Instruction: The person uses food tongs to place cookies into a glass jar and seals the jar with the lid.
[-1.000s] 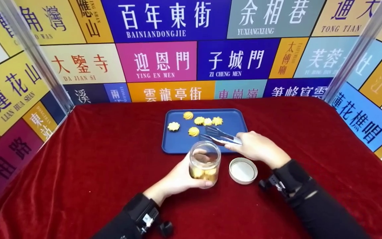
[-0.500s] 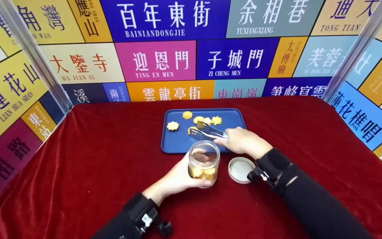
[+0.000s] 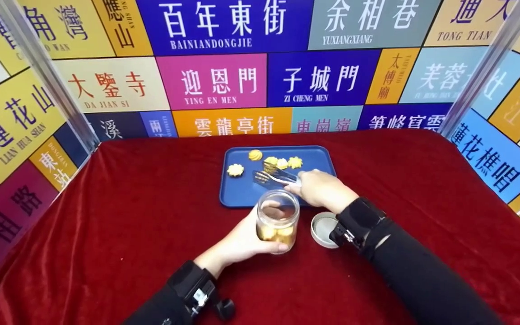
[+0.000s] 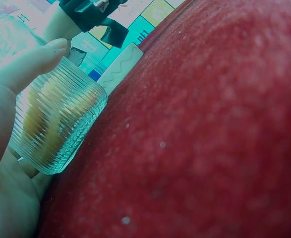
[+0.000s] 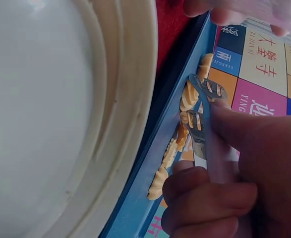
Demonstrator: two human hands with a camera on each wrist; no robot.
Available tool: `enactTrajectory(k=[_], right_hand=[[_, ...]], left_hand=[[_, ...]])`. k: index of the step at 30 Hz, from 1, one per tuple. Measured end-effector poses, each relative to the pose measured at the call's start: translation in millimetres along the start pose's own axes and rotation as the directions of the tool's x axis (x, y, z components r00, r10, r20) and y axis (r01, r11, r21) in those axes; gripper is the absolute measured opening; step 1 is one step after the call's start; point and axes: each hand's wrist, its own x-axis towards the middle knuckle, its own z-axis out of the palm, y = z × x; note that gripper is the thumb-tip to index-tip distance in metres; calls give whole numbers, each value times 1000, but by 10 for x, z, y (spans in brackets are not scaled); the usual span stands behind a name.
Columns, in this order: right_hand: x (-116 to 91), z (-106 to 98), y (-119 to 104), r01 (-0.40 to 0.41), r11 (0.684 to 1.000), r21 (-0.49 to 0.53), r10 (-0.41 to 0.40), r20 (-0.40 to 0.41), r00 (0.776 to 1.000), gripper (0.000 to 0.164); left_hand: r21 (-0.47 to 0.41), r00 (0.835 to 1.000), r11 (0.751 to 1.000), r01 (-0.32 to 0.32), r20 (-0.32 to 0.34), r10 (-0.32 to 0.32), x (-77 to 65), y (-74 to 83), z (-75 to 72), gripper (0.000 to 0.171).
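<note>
Holding a clear open-topped jar, the left hand has its grip wrapped round the wall, thumb across the near side; cookies sit in the lower part. To the right, on the red-covered tabletop, rests the lid, hollow side up, partly hidden by a wrist strap. Beyond, the right hand keeps a curled grip on the tongs. Their ends stand apart over the blue tray, one cookie between; whether pinched, cannot tell. Further cookies lie on the tray. Coloured signs line the wall behind.
</note>
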Motion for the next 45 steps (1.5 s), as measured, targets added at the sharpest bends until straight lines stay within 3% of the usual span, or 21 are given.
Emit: enactTrajectory(k=[5,10,17,26,32,45], right_hand=[[-104,29,15,-5,1000,24,6,-32,999,62],[-315,-10,129,39,999,29,-36,-87,996,52],[-564,-72,293,-19,999,46,22,-66,998,46],[-559,-45,391,4,999,35,0,-122,993,45],[-565,-77,522,-29,999,38,34,-148,988,46],[-782,-544,636,-7,997,77,21,-185,983,55]], left_hand=[[7,1000,1000,11,-2,-11,-16,6,-5,98],[5,1000,1000,5,1,-5,-5,2,-6,93],[19,1000,1000,-7,-7,7,10,14,-13,88],[-1,1000,1000,-13,-4,13,6,-5,-16,87],[10,1000,1000,1,2,-1,7,6,16,88],[12,1000,1000,-18,2,18,12,-3,8,86]])
